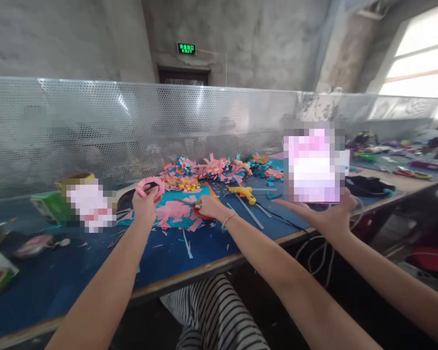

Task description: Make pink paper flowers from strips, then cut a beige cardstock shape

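My left hand (145, 200) is closed on a pink paper ring (143, 183), with something dark showing inside its loop. In my right hand (209, 207) is a pair of scissors (197, 208) with red-orange handles, the blades pointing left toward my left hand. Whether the blades are apart I cannot tell. Below and between my hands, cut pink paper pieces (173, 212) lie scattered over a light-blue sheet (182, 222). Just behind are fringed paper flowers (213, 167) in pink, blue and yellow.
A yellow glue gun (244, 194) lies right of my right hand, beside clear glue sticks (251, 217). Another person's hand (323, 216) reaches in from the right, holding a blurred-out object (312, 170). A perforated metal screen (131, 126) stands behind the blue table (160, 262).
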A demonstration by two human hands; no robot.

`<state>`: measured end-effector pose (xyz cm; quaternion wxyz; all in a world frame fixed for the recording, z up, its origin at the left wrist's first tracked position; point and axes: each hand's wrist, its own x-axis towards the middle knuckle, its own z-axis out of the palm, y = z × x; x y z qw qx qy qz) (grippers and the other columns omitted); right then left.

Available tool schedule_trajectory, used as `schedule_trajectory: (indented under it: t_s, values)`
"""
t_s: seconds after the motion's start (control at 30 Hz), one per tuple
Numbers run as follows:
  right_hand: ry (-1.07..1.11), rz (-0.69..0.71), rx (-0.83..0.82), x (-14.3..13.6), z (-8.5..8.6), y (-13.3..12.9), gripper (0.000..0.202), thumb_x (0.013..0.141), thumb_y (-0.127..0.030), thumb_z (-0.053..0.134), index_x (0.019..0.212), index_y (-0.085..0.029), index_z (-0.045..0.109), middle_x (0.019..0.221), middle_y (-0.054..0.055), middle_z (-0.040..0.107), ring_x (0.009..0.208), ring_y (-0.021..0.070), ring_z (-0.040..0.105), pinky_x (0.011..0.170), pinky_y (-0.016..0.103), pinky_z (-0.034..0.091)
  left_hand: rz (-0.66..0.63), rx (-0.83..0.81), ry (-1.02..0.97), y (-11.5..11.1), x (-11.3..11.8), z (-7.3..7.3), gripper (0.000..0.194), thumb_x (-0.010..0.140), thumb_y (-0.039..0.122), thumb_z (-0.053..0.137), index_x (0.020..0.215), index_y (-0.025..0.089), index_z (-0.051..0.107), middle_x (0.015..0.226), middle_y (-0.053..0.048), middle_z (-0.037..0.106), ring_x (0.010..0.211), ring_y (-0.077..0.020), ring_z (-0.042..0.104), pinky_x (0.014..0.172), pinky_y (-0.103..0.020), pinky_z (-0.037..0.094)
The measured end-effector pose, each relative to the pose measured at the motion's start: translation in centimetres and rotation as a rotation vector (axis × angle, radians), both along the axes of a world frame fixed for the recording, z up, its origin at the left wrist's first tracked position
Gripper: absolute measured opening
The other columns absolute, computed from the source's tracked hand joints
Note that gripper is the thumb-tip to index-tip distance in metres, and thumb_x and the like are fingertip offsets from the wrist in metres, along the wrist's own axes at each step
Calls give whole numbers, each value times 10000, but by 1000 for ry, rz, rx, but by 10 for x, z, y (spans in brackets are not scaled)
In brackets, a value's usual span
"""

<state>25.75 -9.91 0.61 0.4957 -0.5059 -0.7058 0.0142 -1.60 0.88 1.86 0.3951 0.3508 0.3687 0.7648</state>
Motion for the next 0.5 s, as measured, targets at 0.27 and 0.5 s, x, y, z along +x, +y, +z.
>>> schedule_trajectory:
  t_s: [0.27,0.5]
  values:
    - [-207,19,-152,-27,20,-10,297,743,-232,513,1033,-211,574,928,12,656,1015,260,552,854,418,463,22,-33,-34,-1,0,7,279,525,96,681,750,168,533,668,16,615,576,-107,590,545,-222,492]
    - [-234,130,-7,-50,38,-59,290,802,-190,483,1084,-221,542,1045,68,600,984,183,574,857,344,493,12,52,106,-6,5,7,294,509,204,726,737,168,544,794,-19,642,656,-133,619,558,-239,505]
